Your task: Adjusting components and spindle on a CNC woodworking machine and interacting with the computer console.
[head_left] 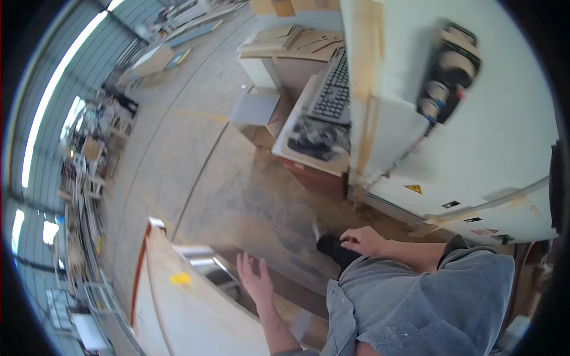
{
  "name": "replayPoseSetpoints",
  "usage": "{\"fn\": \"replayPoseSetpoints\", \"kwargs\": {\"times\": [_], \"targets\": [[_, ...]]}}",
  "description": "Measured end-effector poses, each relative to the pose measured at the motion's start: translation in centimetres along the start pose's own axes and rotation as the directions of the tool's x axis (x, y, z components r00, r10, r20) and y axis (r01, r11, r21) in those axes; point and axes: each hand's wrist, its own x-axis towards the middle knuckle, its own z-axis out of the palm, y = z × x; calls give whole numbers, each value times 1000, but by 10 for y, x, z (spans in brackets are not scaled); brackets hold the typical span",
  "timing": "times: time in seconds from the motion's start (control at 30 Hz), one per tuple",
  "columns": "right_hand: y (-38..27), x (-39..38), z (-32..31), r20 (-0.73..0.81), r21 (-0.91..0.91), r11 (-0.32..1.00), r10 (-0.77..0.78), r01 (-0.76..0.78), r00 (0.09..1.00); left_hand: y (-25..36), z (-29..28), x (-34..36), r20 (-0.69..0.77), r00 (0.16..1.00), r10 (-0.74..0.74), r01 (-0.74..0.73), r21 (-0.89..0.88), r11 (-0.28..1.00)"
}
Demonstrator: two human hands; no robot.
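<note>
My left hand (pixel 256 280) is raised with its fingers apart and nothing in it. It hovers by the edge of a large pale board (pixel 196 308) bearing a yellow patch (pixel 180 278); I cannot tell whether it touches the board. My right hand (pixel 365 240) hangs in front of my body, over my dark trouser leg (pixel 341 252). Its fingers are loosely curled in, and no object shows in them. The grey shirt (pixel 415 296) covers much of the lower right.
A white machine cabinet (pixel 451 154) with a hanging handheld control (pixel 454 65) stands at the right. Beside it, a dusty keyboard (pixel 332 89) lies on a shelf. Boards (pixel 273 38) lie on a stand beyond. Concrete floor (pixel 196 107) stretches away; timber and clutter (pixel 89 148) line the left wall.
</note>
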Motion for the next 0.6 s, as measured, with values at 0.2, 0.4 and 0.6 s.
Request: {"fn": "replayPoseSetpoints", "kwargs": {"times": [0.2, 0.4, 0.6], "targets": [[-85, 206, 5, -197, -27, 959, -280, 281, 940, -108, 47, 185, 415, 907, -77, -66, 320, 945], [-116, 309, -31, -569, -271, 934, -352, 235, 743, -200, 65, 328, 443, 865, -236, 95, 318, 943], [-116, 336, -15, -980, -186, 841, -197, -508, 33, -249, 148, 560, 834, 548, -59, -80, 122, 989]]}}
